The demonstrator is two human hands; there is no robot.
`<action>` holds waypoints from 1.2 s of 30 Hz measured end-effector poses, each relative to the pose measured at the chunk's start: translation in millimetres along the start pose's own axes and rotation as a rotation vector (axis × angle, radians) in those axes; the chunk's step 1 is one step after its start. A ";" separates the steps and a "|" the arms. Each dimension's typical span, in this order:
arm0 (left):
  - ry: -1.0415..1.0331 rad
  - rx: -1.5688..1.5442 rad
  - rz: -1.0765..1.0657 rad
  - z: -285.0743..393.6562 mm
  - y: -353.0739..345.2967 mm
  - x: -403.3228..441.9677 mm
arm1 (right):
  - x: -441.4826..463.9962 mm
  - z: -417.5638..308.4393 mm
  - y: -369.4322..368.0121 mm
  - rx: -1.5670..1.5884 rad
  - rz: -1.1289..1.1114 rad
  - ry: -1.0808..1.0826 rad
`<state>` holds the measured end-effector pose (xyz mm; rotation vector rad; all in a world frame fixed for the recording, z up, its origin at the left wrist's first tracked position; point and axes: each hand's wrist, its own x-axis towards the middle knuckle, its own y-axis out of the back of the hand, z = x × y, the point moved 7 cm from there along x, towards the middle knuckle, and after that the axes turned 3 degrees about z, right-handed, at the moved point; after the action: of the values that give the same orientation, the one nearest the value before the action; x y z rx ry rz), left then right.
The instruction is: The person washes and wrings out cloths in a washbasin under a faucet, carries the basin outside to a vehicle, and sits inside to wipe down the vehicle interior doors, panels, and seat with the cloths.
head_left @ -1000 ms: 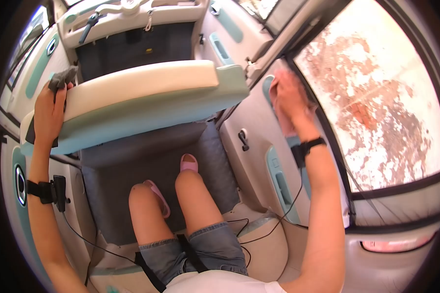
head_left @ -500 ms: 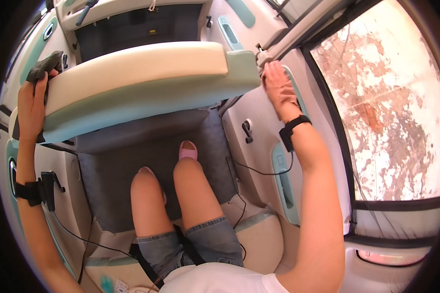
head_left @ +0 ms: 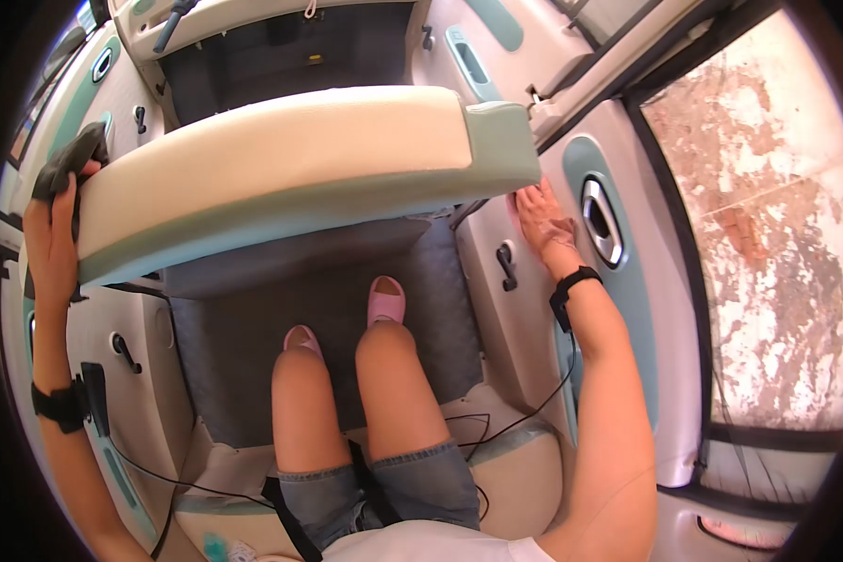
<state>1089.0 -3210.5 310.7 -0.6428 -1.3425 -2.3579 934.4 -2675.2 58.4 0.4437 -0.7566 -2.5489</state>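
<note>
A cream and pale-green seat backrest (head_left: 290,155) spans the cabin in front of my knees. At its left end my left hand (head_left: 54,229) is closed on a dark grey cloth (head_left: 75,159), which lies against the backrest's edge. My right hand (head_left: 545,223) is at the backrest's lower right corner, between it and the door panel, fingers stretched upward. The fingertips reach the underside of the corner; whether they press on it I cannot tell. Nothing shows in that hand.
A right door panel (head_left: 623,309) with a silver handle (head_left: 601,220) stands beside my right arm. Window cranks (head_left: 506,265) project from the sides. Thin cables (head_left: 525,419) run from black wrist straps (head_left: 571,292). Dark grey floor (head_left: 244,375) lies under my feet.
My right hand has dropped from the upper right end of the backrest to below its corner. The left hand stays on the cloth at the left end. The view has shifted slightly.
</note>
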 end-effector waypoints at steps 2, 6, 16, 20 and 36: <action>-0.035 0.105 0.005 0.2 4.1 -3.0 | 23.6 -9.5 4.9 0.211 -0.063 -0.004; -0.024 0.181 -0.041 -16.0 12.3 -6.5 | 51.7 -40.0 -26.4 0.857 -0.389 -0.259; 0.018 0.121 -0.104 -45.0 18.1 -13.9 | 20.9 -201.2 -155.6 0.059 -0.511 0.407; -0.027 0.169 -0.081 -54.6 20.9 -15.8 | -1.1 -112.3 -52.5 0.798 -0.496 -0.439; -0.194 0.644 0.045 -55.7 21.9 -19.3 | -112.2 -119.1 -52.3 0.938 -0.121 -0.853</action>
<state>1104.4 -3268.0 290.9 -0.6898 -2.0066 -1.6960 1062.7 -2631.8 -47.2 -0.4099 -2.2874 -2.2702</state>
